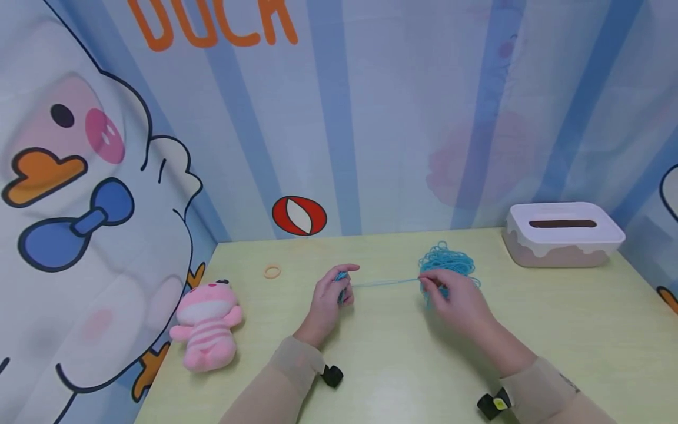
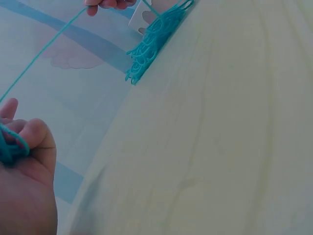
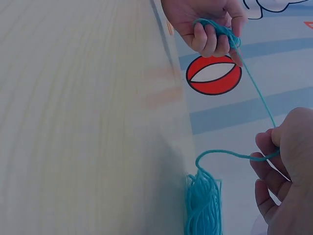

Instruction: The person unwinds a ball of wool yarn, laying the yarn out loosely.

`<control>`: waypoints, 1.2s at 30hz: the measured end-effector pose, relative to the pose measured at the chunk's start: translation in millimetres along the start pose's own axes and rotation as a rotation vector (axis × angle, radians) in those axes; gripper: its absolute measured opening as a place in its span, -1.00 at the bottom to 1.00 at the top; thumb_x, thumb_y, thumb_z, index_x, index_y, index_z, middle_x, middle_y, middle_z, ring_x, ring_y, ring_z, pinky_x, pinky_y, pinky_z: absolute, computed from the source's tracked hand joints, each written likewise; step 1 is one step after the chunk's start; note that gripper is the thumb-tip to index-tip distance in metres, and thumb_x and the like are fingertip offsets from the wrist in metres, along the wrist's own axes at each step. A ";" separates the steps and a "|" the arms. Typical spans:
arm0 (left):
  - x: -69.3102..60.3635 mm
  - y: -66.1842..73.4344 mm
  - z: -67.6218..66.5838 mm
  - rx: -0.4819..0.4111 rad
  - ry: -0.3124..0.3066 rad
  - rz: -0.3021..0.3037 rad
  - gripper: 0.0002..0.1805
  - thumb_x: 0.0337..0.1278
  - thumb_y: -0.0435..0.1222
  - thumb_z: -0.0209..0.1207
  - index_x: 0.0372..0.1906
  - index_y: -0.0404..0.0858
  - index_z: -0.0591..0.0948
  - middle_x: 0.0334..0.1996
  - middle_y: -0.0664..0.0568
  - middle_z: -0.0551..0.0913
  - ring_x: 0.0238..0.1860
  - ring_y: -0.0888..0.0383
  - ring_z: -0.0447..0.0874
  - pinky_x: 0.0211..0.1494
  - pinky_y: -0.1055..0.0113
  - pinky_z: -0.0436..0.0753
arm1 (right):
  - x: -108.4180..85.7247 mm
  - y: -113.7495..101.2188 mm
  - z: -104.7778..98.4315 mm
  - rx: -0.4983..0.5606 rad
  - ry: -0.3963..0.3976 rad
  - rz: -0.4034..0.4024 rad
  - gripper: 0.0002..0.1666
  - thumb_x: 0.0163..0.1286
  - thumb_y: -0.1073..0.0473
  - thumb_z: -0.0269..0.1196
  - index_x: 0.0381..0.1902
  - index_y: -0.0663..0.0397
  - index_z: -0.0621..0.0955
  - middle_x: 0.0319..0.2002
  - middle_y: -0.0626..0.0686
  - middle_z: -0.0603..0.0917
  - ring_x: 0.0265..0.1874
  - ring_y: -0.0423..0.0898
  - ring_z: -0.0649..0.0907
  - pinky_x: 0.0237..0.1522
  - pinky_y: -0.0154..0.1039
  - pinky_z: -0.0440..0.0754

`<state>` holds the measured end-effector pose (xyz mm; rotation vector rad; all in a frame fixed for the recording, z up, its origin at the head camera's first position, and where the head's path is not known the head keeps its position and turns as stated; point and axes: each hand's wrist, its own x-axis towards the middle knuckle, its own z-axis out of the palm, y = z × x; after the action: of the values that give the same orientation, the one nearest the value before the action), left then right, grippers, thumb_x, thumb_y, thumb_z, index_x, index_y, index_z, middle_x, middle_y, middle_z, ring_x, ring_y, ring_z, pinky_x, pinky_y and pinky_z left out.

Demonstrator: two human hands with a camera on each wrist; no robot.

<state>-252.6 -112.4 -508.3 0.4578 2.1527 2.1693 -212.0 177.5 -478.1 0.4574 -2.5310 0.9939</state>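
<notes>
Curled fingers of my left hand grip a small bundle of teal yarn, wound over the fingers, with the index finger pointing out. From that bundle a single strand runs taut to my right hand, which pinches it between thumb and fingers. Past the pinch, the strand droops in a loop to a loose pile of teal yarn on the table. In the head view my right hand partly covers that pile. The left wrist view shows the pile behind the strand, with only the right fingertips at the top.
A pink striped plush toy lies at the table's left side. Behind it is a small orange ring. A white-and-beige tissue box stands at the back right. A printed duck curtain hangs along the table's back edge.
</notes>
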 end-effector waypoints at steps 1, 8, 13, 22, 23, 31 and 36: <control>0.9 -0.1 0.4 -0.020 0.007 -0.003 -0.56 0.73 -0.35 -0.16 0.42 -0.46 0.51 -0.47 0.00 0.33 -0.46 0.12 0.33 -0.29 0.37 0.46 | -0.3 1.1 -1.4 -0.002 0.005 -0.003 -0.84 0.59 0.27 0.36 0.02 0.17 0.81 -0.24 -0.03 0.88 -0.23 -0.07 0.82 -0.01 0.10 0.84; 5.9 -5.3 1.2 0.076 0.058 -0.012 -0.58 0.81 -0.25 -0.02 0.49 -0.32 0.55 0.01 -0.26 0.72 -0.28 0.17 0.63 -0.12 0.47 0.72 | -5.0 7.7 -14.4 -0.022 0.027 0.011 -0.84 0.57 0.29 0.37 0.00 0.19 0.81 -0.23 0.02 0.89 -0.21 0.01 0.85 -0.01 0.16 0.85; 6.2 -7.8 -0.5 0.101 0.077 0.010 -0.59 0.78 -0.23 0.05 0.49 -0.26 0.57 -0.07 -0.29 0.73 -0.38 0.15 0.60 -0.24 0.44 0.69 | -9.9 12.8 -21.8 -0.044 0.034 0.006 -0.85 0.56 0.30 0.38 -0.01 0.20 0.81 -0.26 0.01 0.88 -0.22 0.03 0.85 -0.01 0.18 0.84; 1.9 -5.6 -3.0 0.184 0.187 -0.002 -0.69 0.63 -0.08 0.27 0.16 -0.21 0.68 -0.41 0.06 0.55 -0.48 0.16 0.53 -0.34 0.42 0.60 | -15.9 27.6 -36.4 -0.073 0.043 0.051 -0.85 0.56 0.26 0.39 0.00 0.16 0.82 -0.26 -0.03 0.88 -0.21 0.05 0.83 -0.04 0.19 0.82; 1.5 -5.2 -3.1 0.183 0.192 0.005 -0.71 0.64 -0.08 0.26 0.13 -0.20 0.70 -0.43 0.05 0.55 -0.49 0.16 0.52 -0.34 0.42 0.59 | -16.4 29.2 -38.5 -0.076 0.039 0.061 -0.84 0.57 0.25 0.39 0.01 0.16 0.82 -0.26 -0.02 0.88 -0.21 0.06 0.83 -0.02 0.21 0.82; 1.2 -2.5 -2.4 0.042 0.184 0.016 -0.66 0.71 -0.33 -0.06 0.28 -0.37 0.61 -0.49 0.09 0.35 -0.49 0.16 0.36 -0.33 0.42 0.48 | -18.7 46.4 -50.8 -0.146 -0.031 0.138 -0.76 0.61 0.21 0.35 0.09 0.22 0.79 -0.14 0.13 0.88 -0.14 0.13 0.81 0.00 0.25 0.79; 3.3 -1.8 -2.2 0.060 0.220 -0.037 -0.60 0.78 -0.24 -0.15 0.39 -0.29 0.55 -0.34 0.06 0.46 -0.35 0.10 0.47 -0.14 0.33 0.59 | -18.8 55.3 -54.1 -0.180 -0.075 0.180 -0.75 0.62 0.19 0.34 0.07 0.24 0.79 -0.12 0.18 0.87 -0.19 0.11 0.78 -0.09 0.17 0.77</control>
<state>-256.5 -113.8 -509.4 0.1870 2.3197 2.2341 -206.9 256.9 -481.9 0.2215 -2.7371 0.8115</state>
